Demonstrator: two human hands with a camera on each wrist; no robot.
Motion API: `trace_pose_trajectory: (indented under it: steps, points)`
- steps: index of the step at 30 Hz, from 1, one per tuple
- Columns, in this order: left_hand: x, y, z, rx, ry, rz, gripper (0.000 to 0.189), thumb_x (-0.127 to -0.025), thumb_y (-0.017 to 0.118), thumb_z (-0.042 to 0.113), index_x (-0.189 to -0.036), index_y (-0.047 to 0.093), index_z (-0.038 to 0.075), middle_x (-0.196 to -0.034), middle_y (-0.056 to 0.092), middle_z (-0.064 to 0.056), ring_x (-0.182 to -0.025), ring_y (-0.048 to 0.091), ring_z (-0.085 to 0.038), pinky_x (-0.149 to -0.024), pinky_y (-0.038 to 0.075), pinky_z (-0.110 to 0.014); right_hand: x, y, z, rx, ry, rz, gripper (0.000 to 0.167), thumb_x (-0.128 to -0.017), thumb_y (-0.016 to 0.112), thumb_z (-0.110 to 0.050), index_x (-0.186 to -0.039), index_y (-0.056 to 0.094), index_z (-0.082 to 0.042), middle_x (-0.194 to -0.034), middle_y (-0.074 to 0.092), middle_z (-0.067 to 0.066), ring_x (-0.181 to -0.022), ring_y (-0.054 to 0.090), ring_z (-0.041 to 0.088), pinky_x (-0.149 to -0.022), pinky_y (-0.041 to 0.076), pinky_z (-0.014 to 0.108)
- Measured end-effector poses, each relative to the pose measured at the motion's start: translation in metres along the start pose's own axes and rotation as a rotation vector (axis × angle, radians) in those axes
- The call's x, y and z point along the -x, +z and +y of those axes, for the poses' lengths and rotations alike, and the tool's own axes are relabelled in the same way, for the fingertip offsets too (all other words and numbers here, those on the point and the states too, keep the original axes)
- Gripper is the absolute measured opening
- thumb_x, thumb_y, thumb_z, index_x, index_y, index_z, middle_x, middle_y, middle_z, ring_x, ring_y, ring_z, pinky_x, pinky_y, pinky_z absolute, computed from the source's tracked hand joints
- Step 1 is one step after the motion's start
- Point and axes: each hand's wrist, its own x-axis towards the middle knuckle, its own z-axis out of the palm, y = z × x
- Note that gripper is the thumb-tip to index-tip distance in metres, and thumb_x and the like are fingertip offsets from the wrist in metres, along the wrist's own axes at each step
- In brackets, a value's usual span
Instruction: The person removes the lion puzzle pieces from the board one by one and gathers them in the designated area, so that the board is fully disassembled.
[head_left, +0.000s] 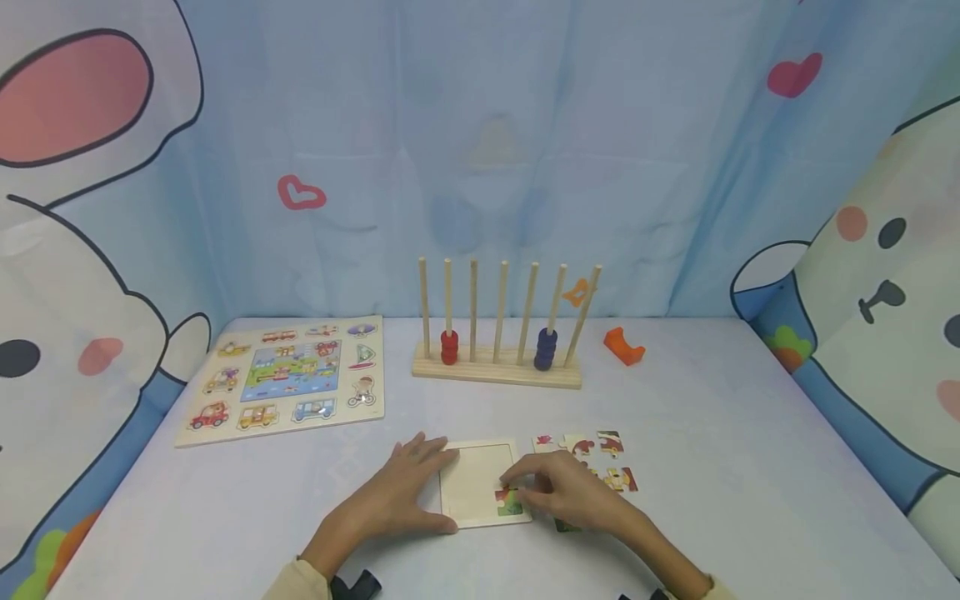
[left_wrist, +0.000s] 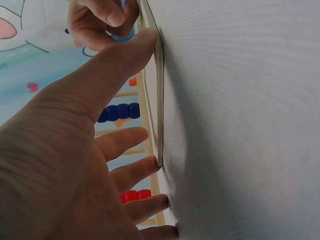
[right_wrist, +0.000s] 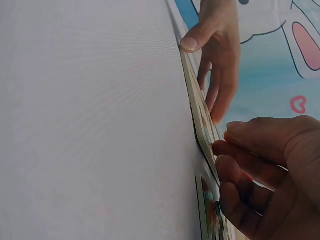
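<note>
A square wooden puzzle tray (head_left: 472,475) lies flat on the table. One jigsaw piece (head_left: 508,505), green with some red, sits in its near right corner. My left hand (head_left: 408,492) spans the tray's left side, fingers spread. Its thumb (left_wrist: 142,45) touches the near edge in the left wrist view. Over the tray's right side, my right hand (head_left: 562,487) has bent fingers (right_wrist: 235,155) touching down beside that piece. Thumb and index finger stand slightly apart, with nothing visible pinched between them. More jigsaw pieces (head_left: 611,442) lie right of the tray, partly hidden by the right hand.
Behind the tray stands a wooden peg rack (head_left: 495,371) with red beads (head_left: 449,347) and blue beads (head_left: 546,350). A picture board of vehicles (head_left: 288,375) lies at the back left. An orange curved piece (head_left: 623,346) rests right of the rack. A printed curtain (head_left: 480,167) hangs behind.
</note>
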Motion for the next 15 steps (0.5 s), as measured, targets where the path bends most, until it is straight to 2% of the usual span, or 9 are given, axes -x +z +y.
trace_pose_trajectory:
  steps: [7, 15]
  points:
    - [-0.0005, 0.0005, -0.0003, -0.009, 0.003, 0.002, 0.090, -0.069, 0.080, 0.054, -0.143, 0.045, 0.014, -0.152, 0.036, -0.010, -0.144, 0.019, -0.038, -0.115, 0.014, -0.060, 0.0013, -0.0009, -0.0001, -0.044, 0.001, 0.002, 0.020, -0.087, 0.071, -0.017, -0.107, 0.072, -0.020, -0.096, 0.068, -0.010, -0.063, 0.047, 0.003, -0.055, 0.043, 0.019]
    - [-0.0007, 0.0006, 0.0001, -0.017, 0.000, 0.006, 0.091, -0.068, 0.080, 0.054, -0.142, 0.046, 0.014, -0.151, 0.037, -0.010, -0.144, 0.019, -0.039, -0.114, 0.015, -0.061, 0.0021, -0.0017, -0.0024, -0.098, 0.024, 0.037, 0.019, -0.088, 0.069, -0.019, -0.107, 0.072, -0.020, -0.101, 0.070, -0.009, -0.087, 0.058, 0.008, -0.072, 0.052, 0.023]
